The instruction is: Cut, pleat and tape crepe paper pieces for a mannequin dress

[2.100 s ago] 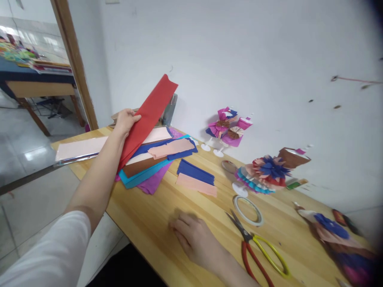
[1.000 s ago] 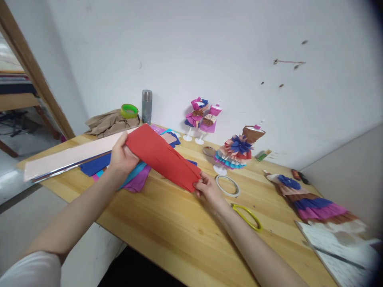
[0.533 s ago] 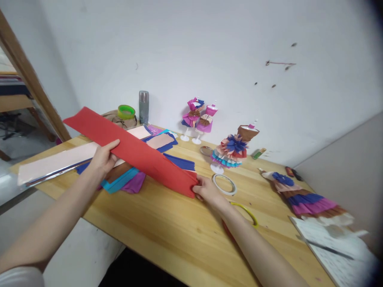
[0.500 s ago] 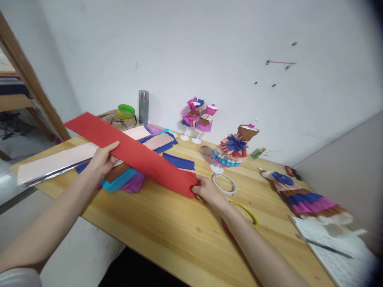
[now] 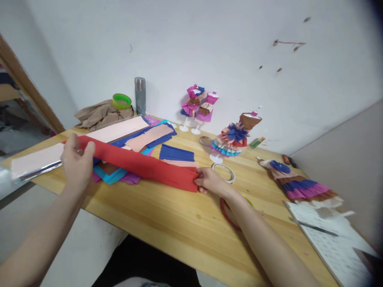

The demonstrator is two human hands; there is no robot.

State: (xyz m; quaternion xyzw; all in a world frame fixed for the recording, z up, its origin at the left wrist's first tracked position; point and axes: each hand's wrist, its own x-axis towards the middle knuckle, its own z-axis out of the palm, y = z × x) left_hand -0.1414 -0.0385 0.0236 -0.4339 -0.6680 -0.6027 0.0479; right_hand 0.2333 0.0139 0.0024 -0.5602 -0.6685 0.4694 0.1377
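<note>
A long red crepe paper strip (image 5: 140,161) stretches between my hands, low over the table and partly over a pile of coloured paper. At its left end my left hand (image 5: 78,161) is closed on the strip, with the thumb raised on the near side; some of the fingers are hidden. My right hand (image 5: 206,180) pinches the right end, where the paper shows small folds. Under the red strip peek out turquoise paper (image 5: 111,175) and purple paper (image 5: 130,178). Blue pleated paper (image 5: 176,153) lies just behind its right part.
Behind stand small dress forms in paper dresses, one with a blue flower (image 5: 236,133). A flask (image 5: 140,95), green tape roll (image 5: 121,101), white tape roll (image 5: 224,173) and red-handled scissors (image 5: 227,213) surround the work. A notebook (image 5: 326,239) lies at right.
My left hand has moved left and down to the strip's far left end. The strip has been lowered toward the table and looks narrower. My right hand keeps hold of the right end.
</note>
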